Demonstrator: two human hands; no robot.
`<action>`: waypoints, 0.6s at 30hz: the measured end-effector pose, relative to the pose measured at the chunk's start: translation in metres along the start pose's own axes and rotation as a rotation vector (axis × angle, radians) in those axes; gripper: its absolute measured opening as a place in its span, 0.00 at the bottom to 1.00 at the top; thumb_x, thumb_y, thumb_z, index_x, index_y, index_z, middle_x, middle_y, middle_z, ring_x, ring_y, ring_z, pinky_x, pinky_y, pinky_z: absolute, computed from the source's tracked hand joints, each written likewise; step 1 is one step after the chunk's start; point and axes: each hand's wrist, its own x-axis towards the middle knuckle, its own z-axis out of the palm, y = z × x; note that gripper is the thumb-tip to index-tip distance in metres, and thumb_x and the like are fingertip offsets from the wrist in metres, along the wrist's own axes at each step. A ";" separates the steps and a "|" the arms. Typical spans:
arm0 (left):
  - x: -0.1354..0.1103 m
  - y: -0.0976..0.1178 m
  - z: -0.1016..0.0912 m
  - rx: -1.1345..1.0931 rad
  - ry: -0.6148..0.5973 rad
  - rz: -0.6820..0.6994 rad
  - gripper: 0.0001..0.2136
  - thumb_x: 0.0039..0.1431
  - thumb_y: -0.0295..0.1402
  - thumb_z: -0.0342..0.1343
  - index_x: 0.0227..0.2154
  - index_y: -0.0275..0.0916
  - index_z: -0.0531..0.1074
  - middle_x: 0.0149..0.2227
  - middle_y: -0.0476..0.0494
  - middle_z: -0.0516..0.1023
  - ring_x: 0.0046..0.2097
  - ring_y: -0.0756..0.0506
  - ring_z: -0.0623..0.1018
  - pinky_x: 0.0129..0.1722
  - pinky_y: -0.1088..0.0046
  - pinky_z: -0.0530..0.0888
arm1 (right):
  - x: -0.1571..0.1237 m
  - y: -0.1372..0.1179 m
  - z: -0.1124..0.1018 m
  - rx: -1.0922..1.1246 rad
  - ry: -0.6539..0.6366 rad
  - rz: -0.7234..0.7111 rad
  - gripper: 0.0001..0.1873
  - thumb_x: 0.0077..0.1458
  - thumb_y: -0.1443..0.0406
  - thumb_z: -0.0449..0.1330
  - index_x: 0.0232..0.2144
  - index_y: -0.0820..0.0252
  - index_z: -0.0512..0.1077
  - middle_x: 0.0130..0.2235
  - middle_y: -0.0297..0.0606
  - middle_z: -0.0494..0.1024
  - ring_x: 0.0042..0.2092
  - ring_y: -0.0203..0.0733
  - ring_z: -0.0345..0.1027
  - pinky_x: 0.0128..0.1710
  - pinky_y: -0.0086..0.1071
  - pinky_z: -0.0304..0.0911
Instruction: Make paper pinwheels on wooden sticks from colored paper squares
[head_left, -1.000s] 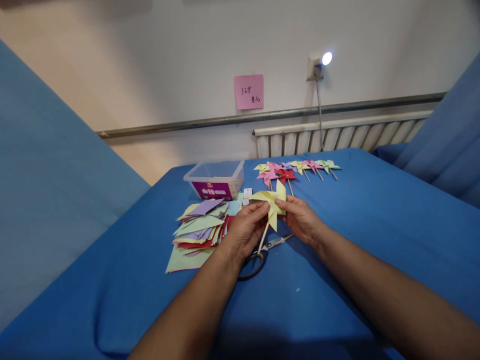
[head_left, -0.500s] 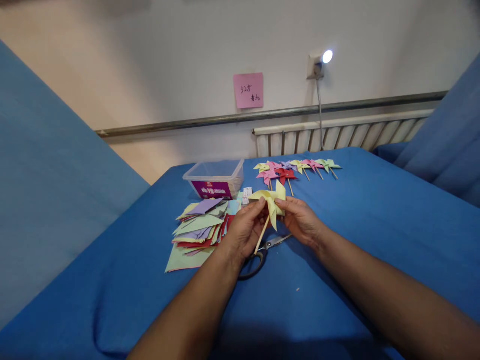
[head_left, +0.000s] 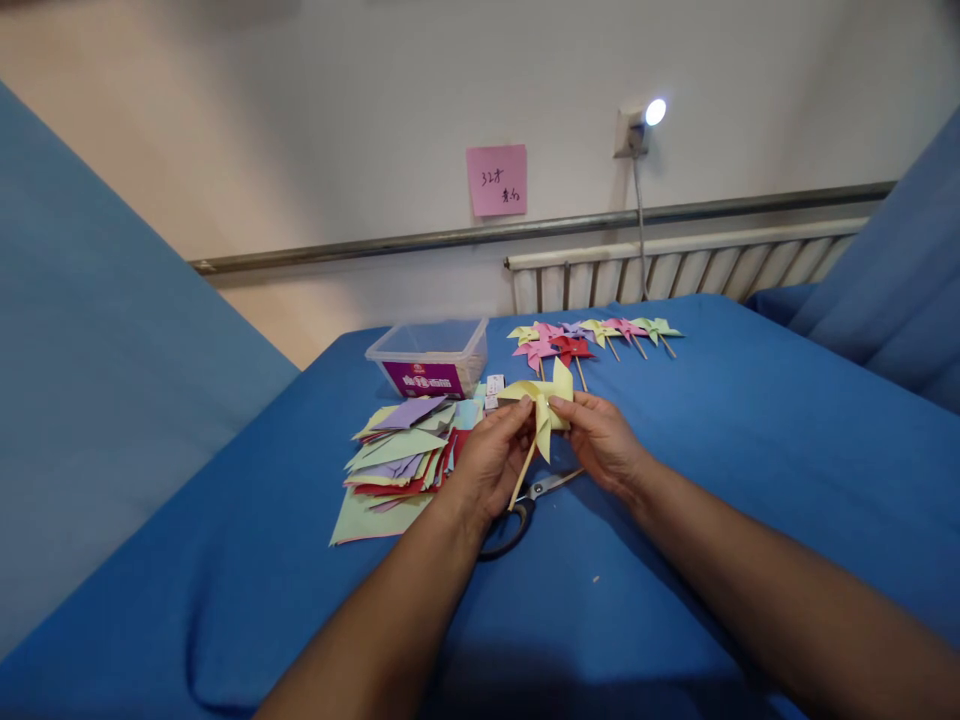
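Yellow paper pinwheel (head_left: 543,418), one, on wooden stick (head_left: 523,475): held over the blue cloth (head_left: 675,450) between left hand (head_left: 495,455) and right hand (head_left: 606,440), each grip clamped on it near its centre. Scissors (head_left: 535,492), one pair: on the cloth, beneath. Coloured paper (head_left: 401,455), stacked: left. Plastic tub (head_left: 426,380): far left. Assorted pinwheels (head_left: 572,348): clustered, far side.

On the pink note (head_left: 497,181) stuck to the wall (head_left: 375,120), above and to the right of the plastic box (head_left: 420,358), I can read a handwritten "32"; the mark after it and the line below I can't make out for sure. The box's purple label (head_left: 424,380) carries big white Chinese characters, the last two seemingly 面筋. Print on the small white packet (head_left: 495,385), just right of the box, is too tiny for me.
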 end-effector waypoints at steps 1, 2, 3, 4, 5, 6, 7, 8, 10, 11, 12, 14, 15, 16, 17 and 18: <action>0.000 0.001 0.000 0.009 -0.006 0.001 0.09 0.48 0.32 0.66 0.32 0.32 0.77 0.30 0.43 0.79 0.29 0.50 0.76 0.30 0.77 0.72 | 0.001 0.001 -0.001 0.000 0.017 -0.012 0.15 0.43 0.58 0.70 0.32 0.60 0.79 0.33 0.38 0.82 0.34 0.40 0.73 0.41 0.35 0.66; -0.001 0.001 0.000 0.022 -0.009 0.002 0.09 0.48 0.32 0.66 0.32 0.32 0.77 0.30 0.43 0.80 0.29 0.50 0.76 0.30 0.77 0.72 | 0.002 0.002 -0.002 -0.004 0.033 -0.026 0.14 0.43 0.58 0.70 0.33 0.60 0.79 0.33 0.38 0.81 0.34 0.40 0.73 0.41 0.35 0.66; -0.001 0.001 0.000 0.036 -0.005 0.004 0.10 0.48 0.32 0.67 0.32 0.32 0.77 0.30 0.43 0.80 0.29 0.50 0.76 0.30 0.77 0.71 | 0.003 0.004 -0.003 -0.012 0.047 -0.039 0.14 0.43 0.58 0.69 0.33 0.60 0.79 0.33 0.38 0.81 0.34 0.40 0.73 0.41 0.35 0.66; -0.001 0.002 0.000 0.053 0.003 0.008 0.10 0.47 0.32 0.67 0.31 0.32 0.77 0.29 0.43 0.79 0.28 0.50 0.75 0.29 0.76 0.71 | 0.004 0.005 -0.004 -0.022 0.061 -0.053 0.14 0.44 0.58 0.69 0.33 0.60 0.78 0.33 0.38 0.81 0.34 0.40 0.73 0.41 0.35 0.66; -0.001 0.002 0.000 0.073 0.015 0.014 0.11 0.45 0.33 0.68 0.31 0.32 0.76 0.28 0.43 0.79 0.27 0.51 0.75 0.29 0.76 0.71 | 0.005 0.006 -0.005 -0.031 0.074 -0.065 0.14 0.44 0.58 0.69 0.33 0.60 0.78 0.33 0.38 0.81 0.34 0.40 0.72 0.41 0.35 0.65; -0.001 0.002 0.000 0.095 0.024 0.020 0.12 0.44 0.33 0.69 0.31 0.32 0.76 0.27 0.44 0.78 0.27 0.51 0.74 0.29 0.76 0.70 | 0.005 0.006 -0.006 -0.039 0.084 -0.073 0.14 0.44 0.58 0.69 0.33 0.60 0.79 0.33 0.38 0.81 0.34 0.39 0.72 0.40 0.34 0.65; -0.001 0.001 0.000 0.119 0.031 0.027 0.13 0.43 0.33 0.70 0.31 0.32 0.76 0.27 0.45 0.78 0.26 0.51 0.74 0.28 0.76 0.70 | 0.005 0.007 -0.007 -0.046 0.092 -0.078 0.14 0.44 0.58 0.69 0.33 0.60 0.79 0.33 0.38 0.81 0.34 0.39 0.72 0.40 0.34 0.65; -0.001 0.001 0.000 0.144 0.035 0.034 0.14 0.42 0.34 0.70 0.31 0.32 0.75 0.26 0.45 0.78 0.25 0.51 0.74 0.28 0.76 0.69 | 0.005 0.007 -0.007 -0.055 0.101 -0.083 0.14 0.44 0.58 0.69 0.33 0.60 0.79 0.33 0.38 0.81 0.34 0.39 0.72 0.39 0.34 0.65; -0.001 0.001 -0.001 0.188 0.044 0.044 0.16 0.41 0.35 0.71 0.30 0.33 0.75 0.26 0.45 0.77 0.25 0.52 0.74 0.28 0.76 0.69 | 0.004 0.007 -0.007 -0.079 0.118 -0.090 0.15 0.43 0.58 0.69 0.34 0.60 0.79 0.33 0.37 0.81 0.33 0.39 0.71 0.38 0.34 0.65; -0.001 0.000 -0.001 0.203 0.053 0.048 0.16 0.40 0.35 0.71 0.30 0.33 0.75 0.25 0.46 0.77 0.25 0.52 0.74 0.28 0.76 0.69 | 0.004 0.007 -0.007 -0.092 0.125 -0.093 0.15 0.43 0.58 0.69 0.34 0.61 0.79 0.33 0.37 0.81 0.33 0.39 0.71 0.37 0.34 0.65; -0.001 0.000 -0.001 0.218 0.065 0.053 0.16 0.40 0.36 0.71 0.30 0.33 0.75 0.25 0.46 0.77 0.25 0.52 0.73 0.28 0.76 0.69 | 0.004 0.007 -0.007 -0.105 0.133 -0.096 0.15 0.43 0.58 0.69 0.34 0.61 0.78 0.33 0.37 0.81 0.32 0.39 0.71 0.37 0.33 0.65; 0.000 0.000 -0.001 0.243 0.086 0.066 0.16 0.38 0.36 0.72 0.29 0.33 0.75 0.24 0.47 0.77 0.24 0.52 0.73 0.28 0.76 0.68 | 0.004 0.007 -0.006 -0.124 0.143 -0.095 0.16 0.42 0.58 0.70 0.33 0.61 0.78 0.33 0.37 0.81 0.32 0.39 0.71 0.37 0.33 0.65; 0.000 0.000 -0.001 0.256 0.096 0.075 0.16 0.38 0.36 0.72 0.29 0.33 0.76 0.24 0.47 0.77 0.24 0.52 0.73 0.28 0.76 0.68 | 0.004 0.007 -0.006 -0.127 0.146 -0.094 0.16 0.42 0.58 0.70 0.33 0.61 0.78 0.33 0.37 0.81 0.32 0.39 0.71 0.37 0.33 0.65; 0.001 0.000 -0.001 0.268 0.106 0.086 0.16 0.37 0.36 0.72 0.29 0.33 0.76 0.25 0.46 0.78 0.24 0.52 0.73 0.28 0.76 0.68 | 0.004 0.007 -0.005 -0.128 0.150 -0.093 0.15 0.42 0.58 0.70 0.33 0.61 0.78 0.33 0.37 0.81 0.32 0.39 0.71 0.37 0.33 0.65; 0.001 -0.001 -0.002 0.280 0.116 0.097 0.16 0.37 0.36 0.72 0.29 0.33 0.76 0.25 0.46 0.78 0.25 0.52 0.74 0.28 0.76 0.69 | 0.004 0.007 -0.005 -0.126 0.152 -0.092 0.15 0.42 0.58 0.70 0.32 0.61 0.78 0.32 0.37 0.80 0.32 0.39 0.71 0.37 0.33 0.65; 0.002 -0.001 -0.002 0.292 0.128 0.109 0.16 0.36 0.36 0.72 0.29 0.33 0.77 0.25 0.45 0.78 0.25 0.51 0.74 0.29 0.76 0.69 | 0.004 0.007 -0.005 -0.123 0.151 -0.092 0.15 0.42 0.58 0.70 0.32 0.61 0.78 0.32 0.36 0.80 0.32 0.39 0.71 0.37 0.33 0.65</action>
